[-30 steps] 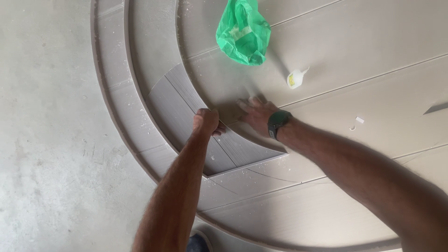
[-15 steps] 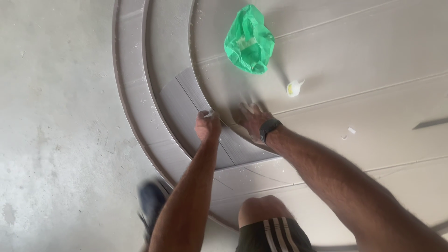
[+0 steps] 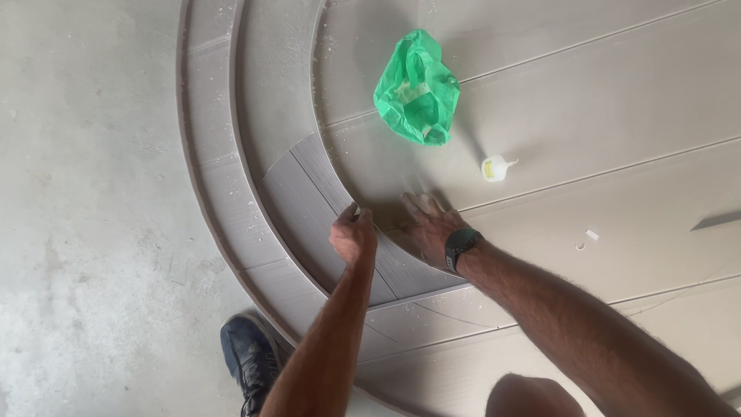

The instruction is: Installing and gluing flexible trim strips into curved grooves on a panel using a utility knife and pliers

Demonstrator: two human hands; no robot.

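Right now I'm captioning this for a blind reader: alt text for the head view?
Two bare hands press on a curved grey stepped panel: the left hand curled at the darker inset strip, the right hand flat. A crumpled green bag and small white bottle lie nearby.

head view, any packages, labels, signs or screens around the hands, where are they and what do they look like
green plastic bag: crumpled on the upper panel, above the hands.
small bottle: white with a yellow label, lying on its side right of the bag.
wristwatch: dark, on the right wrist, its face blank.
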